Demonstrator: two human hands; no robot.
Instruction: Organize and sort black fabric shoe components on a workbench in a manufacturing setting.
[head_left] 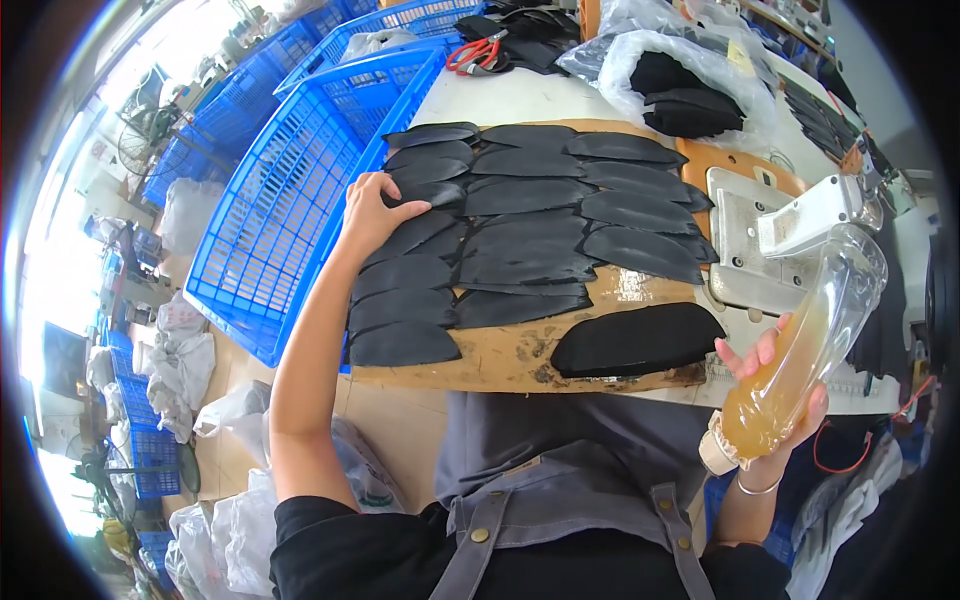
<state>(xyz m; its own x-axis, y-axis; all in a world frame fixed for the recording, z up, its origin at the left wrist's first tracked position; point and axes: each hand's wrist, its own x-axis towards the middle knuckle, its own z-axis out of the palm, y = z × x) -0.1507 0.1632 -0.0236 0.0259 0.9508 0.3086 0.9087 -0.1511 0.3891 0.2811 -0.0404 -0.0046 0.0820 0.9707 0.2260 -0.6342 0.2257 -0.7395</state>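
Observation:
My left hand (pixel 375 212) is at the left edge of the board, thumb and fingers closed on the end of a curved black piece (pixel 436 194). Many similar black pieces (pixel 528 250) lie overlapped in columns on a brown board (pixel 500 368), their surfaces slightly shiny. A matte black piece (pixel 637 340) rests alone near the board's front edge. In my right hand (pixel 806 412) is a clear plastic bottle (pixel 790 365) of cloudy yellowish liquid, held tilted with its whitish cap (pixel 716 455) pointing down, off the front right of the table.
Blue plastic crates (pixel 285 200) stand left of the table (pixel 500 96). Red-handled scissors (pixel 476 54) lie at the back beside dark scraps. A clear bag of black pieces (pixel 690 95) sits at the back right. A white sewing machine (pixel 810 220) stands right of the board.

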